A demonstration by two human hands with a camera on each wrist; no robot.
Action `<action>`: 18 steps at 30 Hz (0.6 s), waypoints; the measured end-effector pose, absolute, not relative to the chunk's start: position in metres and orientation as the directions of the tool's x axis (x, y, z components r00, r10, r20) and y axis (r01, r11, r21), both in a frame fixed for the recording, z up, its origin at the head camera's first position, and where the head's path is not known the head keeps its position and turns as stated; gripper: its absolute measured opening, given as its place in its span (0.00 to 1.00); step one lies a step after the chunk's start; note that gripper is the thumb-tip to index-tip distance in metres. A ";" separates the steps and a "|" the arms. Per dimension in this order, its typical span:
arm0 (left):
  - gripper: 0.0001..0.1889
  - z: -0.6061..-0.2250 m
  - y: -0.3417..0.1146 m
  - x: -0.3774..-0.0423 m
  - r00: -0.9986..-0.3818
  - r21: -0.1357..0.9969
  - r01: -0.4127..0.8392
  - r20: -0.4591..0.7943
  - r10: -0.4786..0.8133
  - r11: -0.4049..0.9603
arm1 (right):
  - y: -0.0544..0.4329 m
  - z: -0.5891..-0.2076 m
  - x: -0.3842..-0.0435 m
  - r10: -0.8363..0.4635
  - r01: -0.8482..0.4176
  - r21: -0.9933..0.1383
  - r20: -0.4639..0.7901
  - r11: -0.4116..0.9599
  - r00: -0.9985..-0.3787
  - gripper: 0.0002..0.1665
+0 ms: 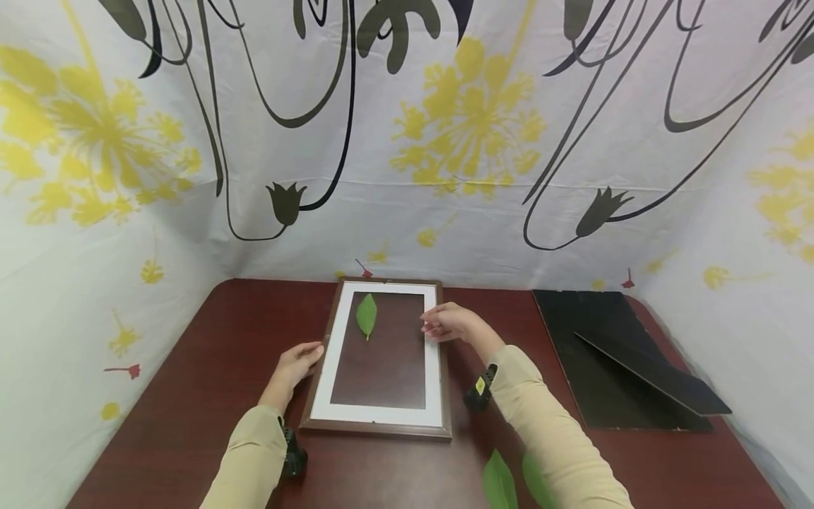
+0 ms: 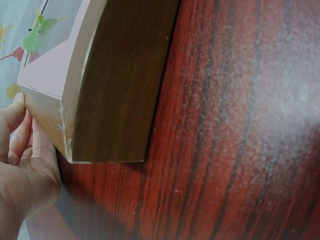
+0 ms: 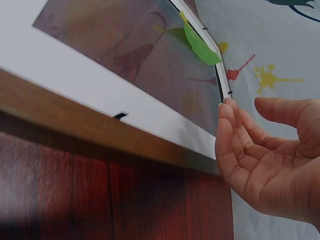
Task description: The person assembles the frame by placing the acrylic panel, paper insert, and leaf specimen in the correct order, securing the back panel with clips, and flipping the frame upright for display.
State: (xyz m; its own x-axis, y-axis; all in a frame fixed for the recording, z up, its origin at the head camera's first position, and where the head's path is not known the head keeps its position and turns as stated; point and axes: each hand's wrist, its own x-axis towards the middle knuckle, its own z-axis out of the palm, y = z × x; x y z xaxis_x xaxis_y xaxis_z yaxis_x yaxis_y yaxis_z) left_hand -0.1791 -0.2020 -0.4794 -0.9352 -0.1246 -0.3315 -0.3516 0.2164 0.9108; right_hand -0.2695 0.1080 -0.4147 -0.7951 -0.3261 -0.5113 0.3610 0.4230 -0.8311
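Observation:
A brown picture frame (image 1: 375, 428) with a white mat border (image 1: 434, 371) lies on the table, its dark red surface showing through the glass. One green leaf (image 1: 366, 315) rests in the upper left of the frame's window; the right wrist view shows the same leaf (image 3: 200, 45) slightly curled, with a reflection beside it. My left hand (image 1: 296, 366) holds the frame's left edge, thumb on top and fingers along the side. Over the right side of the mat, my right hand (image 1: 451, 322) hovers with loosely bent fingers and nothing between them.
Two more green leaves, one leaf (image 1: 499, 482) and another leaf (image 1: 535, 479) partly behind my right sleeve, lie near the table's front. At right lies a black backing board (image 1: 591, 311) with its stand flap (image 1: 661, 375) raised. A patterned cloth (image 1: 381, 240) encloses the table (image 1: 254, 325).

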 end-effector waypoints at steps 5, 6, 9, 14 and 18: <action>0.23 -0.479 -0.200 -0.178 -0.938 0.914 -0.344 -0.322 -0.129 0.217 | 0.119 -0.414 -0.263 -0.330 0.347 -0.838 -0.498 0.421 -0.802 0.21; 0.23 -0.479 -0.200 -0.177 -0.938 0.914 -0.344 -0.322 -0.130 0.215 | 0.121 -0.414 -0.262 -0.332 0.345 -0.840 -0.495 0.419 -0.803 0.21; 0.24 -0.480 -0.200 -0.177 -0.935 0.913 -0.350 -0.328 -0.133 0.211 | 0.128 -0.414 -0.257 -0.341 0.340 -0.844 -0.490 0.414 -0.802 0.21; 0.24 -0.479 -0.200 -0.176 -0.936 0.911 -0.351 -0.331 -0.121 0.219 | 0.138 -0.414 -0.247 -0.379 0.320 -0.851 -0.483 0.416 -0.790 0.21; 0.24 -0.476 -0.199 -0.176 -0.941 0.917 -0.336 -0.320 -0.109 0.215 | 0.149 -0.415 -0.239 -0.424 0.298 -0.850 -0.484 0.434 -0.766 0.22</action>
